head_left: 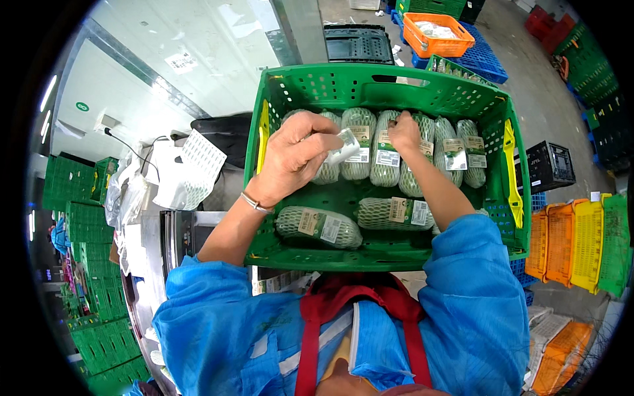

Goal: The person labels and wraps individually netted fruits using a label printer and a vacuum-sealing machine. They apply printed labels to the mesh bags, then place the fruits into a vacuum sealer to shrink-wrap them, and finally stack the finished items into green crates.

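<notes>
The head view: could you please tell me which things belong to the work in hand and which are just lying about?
In the work:
green crate
net-wrapped packs, touched by the right hand
small white object, held in the left hand

Apparently lying about:
orange crate
black crate at right
perforated white sheet

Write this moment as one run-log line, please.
left hand: holds white object; right hand: at netted package; green crate: more netted packages inside

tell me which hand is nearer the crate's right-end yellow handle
Right. The right hand is at the back row of netted packs, left of the handle; the left hand is farther off, near the opposite end of the crate.
</notes>
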